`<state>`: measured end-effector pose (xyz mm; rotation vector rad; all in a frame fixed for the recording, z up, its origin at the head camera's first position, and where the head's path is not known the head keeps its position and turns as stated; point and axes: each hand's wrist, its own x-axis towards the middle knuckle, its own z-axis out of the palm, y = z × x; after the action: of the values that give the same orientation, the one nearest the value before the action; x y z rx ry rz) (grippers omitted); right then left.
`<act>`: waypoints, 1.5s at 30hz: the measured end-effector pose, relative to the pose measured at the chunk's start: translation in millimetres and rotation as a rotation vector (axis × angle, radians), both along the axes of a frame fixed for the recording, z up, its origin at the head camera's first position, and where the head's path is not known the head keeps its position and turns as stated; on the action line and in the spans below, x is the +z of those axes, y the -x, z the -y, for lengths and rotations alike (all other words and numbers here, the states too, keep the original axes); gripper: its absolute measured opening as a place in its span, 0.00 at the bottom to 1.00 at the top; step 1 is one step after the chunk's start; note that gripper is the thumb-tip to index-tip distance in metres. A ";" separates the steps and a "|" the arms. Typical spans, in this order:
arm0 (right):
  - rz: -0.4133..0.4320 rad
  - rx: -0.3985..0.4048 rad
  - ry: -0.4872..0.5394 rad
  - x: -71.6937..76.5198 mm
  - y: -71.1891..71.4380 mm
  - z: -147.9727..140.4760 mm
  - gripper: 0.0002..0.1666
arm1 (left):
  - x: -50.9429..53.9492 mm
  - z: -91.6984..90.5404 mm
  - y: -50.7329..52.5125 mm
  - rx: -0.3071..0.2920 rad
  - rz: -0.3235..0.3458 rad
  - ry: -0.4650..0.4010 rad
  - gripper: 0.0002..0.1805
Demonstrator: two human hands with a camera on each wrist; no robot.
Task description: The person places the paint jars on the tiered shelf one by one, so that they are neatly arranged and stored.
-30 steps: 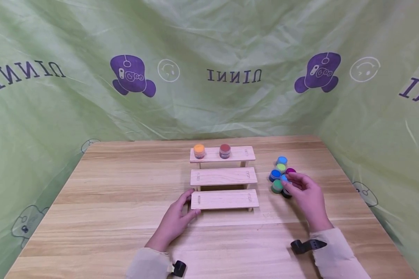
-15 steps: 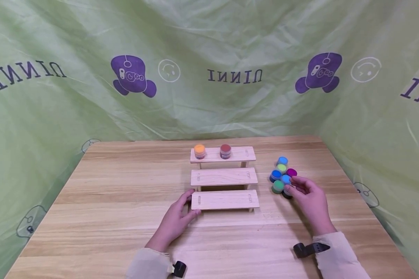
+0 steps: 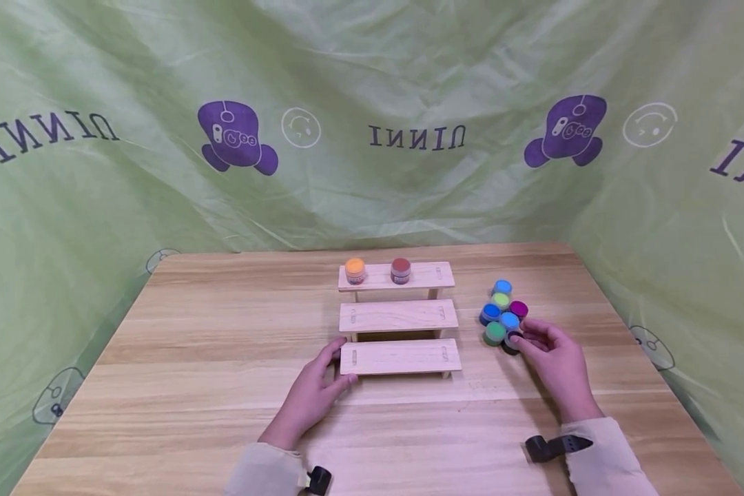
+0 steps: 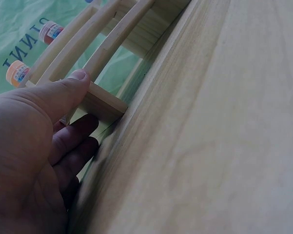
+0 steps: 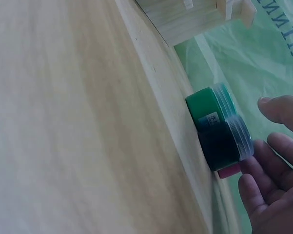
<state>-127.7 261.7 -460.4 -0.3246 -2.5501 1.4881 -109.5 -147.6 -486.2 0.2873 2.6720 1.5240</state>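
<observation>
1. Nearest the wearer: two pale sleeves [image 3: 263, 468], with a black wrist device [image 3: 319, 480] at the left and a dark strap [image 3: 576, 444] at the right.
2. Left hand [image 3: 310, 396]: grasping the left end of the lowest board [image 3: 399, 358], thumb at the front corner, forefinger at the rear corner; the remaining fingers lie loosely bent below the board.
3. Right hand [image 3: 558, 365]: released, fingers loosely bent, thumb clear of the lid in the right wrist view. It is placed just beside the black jar [image 5: 219, 146], which stands upright on the table [image 3: 223, 344].
4. Jar cluster, right of the wooden stand [image 3: 397, 315]: green jar [image 3: 494, 335] just beside the black one; behind them a light-blue jar [image 3: 509, 321], with a dark-blue jar [image 3: 490, 314] to its left and a magenta jar [image 3: 518, 310] to its right; further back a lime jar [image 3: 500, 301], then a second blue jar [image 3: 502, 288]. All upright.
5. Stand: three tiers, rising toward the rear. Top board carries an orange jar [image 3: 355, 271] near its left end and a red-brown jar [image 3: 400, 271] near its middle, upright and apart.
6. Farthest: creased green backdrop [image 3: 372, 200], printed with purple figures, smiling faces and reversed lettering.
</observation>
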 end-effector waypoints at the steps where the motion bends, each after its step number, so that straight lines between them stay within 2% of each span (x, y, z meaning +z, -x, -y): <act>1: 0.007 0.006 -0.006 -1.1 0.4 -1.0 0.34 | -0.6 0.0 0.0 0.000 -0.002 0.000 0.40; 8: 0.107 0.039 -0.065 -9.4 0.8 -7.1 0.39 | -3.5 -1.1 1.0 -0.013 -0.016 -0.005 0.39; 14: 0.104 0.079 -0.089 -10.6 1.7 -7.1 0.41 | -1.3 -0.4 0.3 -0.004 -0.008 0.002 0.39; 22: 0.161 0.084 -0.131 -9.9 1.5 -7.2 0.41 | -2.3 0.1 1.4 -0.010 -0.024 -0.001 0.39; 29: 0.138 0.077 -0.120 -10.6 1.9 -6.3 0.38 | -1.7 0.1 1.4 0.001 -0.007 0.000 0.39; 37: 0.112 0.027 -0.088 -12.4 2.4 -4.5 0.35 | -2.1 0.0 0.6 0.000 -0.008 -0.004 0.39; 45: 0.098 -0.015 -0.060 -13.0 2.7 -3.0 0.35 | -1.9 -0.3 0.7 0.002 -0.012 0.002 0.39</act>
<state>-130.4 264.7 -473.4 -0.4172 -2.6557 1.4216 -110.2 -147.4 -488.1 0.2945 2.6833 1.5250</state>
